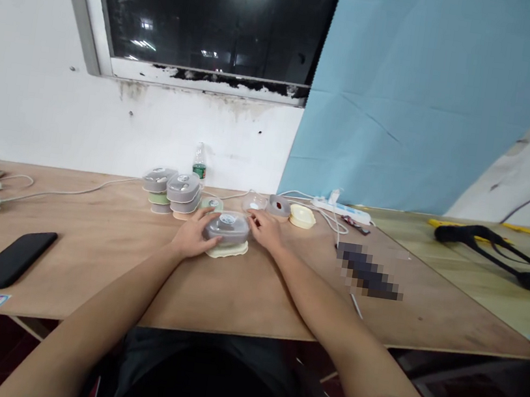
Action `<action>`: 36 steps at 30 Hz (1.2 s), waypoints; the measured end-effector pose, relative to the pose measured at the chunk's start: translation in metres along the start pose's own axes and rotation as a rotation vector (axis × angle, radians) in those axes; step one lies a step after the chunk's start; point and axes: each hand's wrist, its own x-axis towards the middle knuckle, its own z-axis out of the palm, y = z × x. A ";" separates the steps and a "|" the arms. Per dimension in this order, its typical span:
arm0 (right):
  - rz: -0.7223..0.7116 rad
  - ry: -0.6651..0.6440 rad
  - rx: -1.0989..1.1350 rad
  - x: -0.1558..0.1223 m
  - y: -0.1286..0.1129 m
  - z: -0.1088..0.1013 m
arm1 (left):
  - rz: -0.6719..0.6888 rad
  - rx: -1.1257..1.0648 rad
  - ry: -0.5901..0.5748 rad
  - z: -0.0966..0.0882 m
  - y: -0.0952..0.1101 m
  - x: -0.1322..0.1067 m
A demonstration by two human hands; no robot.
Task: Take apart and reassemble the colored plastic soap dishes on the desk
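A translucent grey lidded plastic food container with a round label on top sits over a cream wavy-edged piece on the table. My left hand wraps its left side, thumb along the front and fingers at the back. At the right rear edge of the same container, my right hand has its fingers bent against the rim; part of that contact is hidden. Just behind lie a green lidded container, a clear piece, a grey container and a cream container.
Stacks of grey lidded containers stand left of my hands, before a plastic bottle. A black phone lies front left. White cables run to a power strip at the back right. A black frame-like object rests far right.
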 end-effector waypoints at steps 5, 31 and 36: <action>0.014 -0.016 -0.018 -0.001 0.001 0.002 | -0.037 -0.014 -0.101 0.006 -0.006 -0.001; -0.190 -0.110 0.056 0.003 -0.013 0.000 | -0.556 -0.743 0.263 0.018 -0.026 0.013; -0.080 -0.114 0.107 0.002 -0.010 0.008 | -0.512 -0.665 0.284 0.019 -0.024 0.012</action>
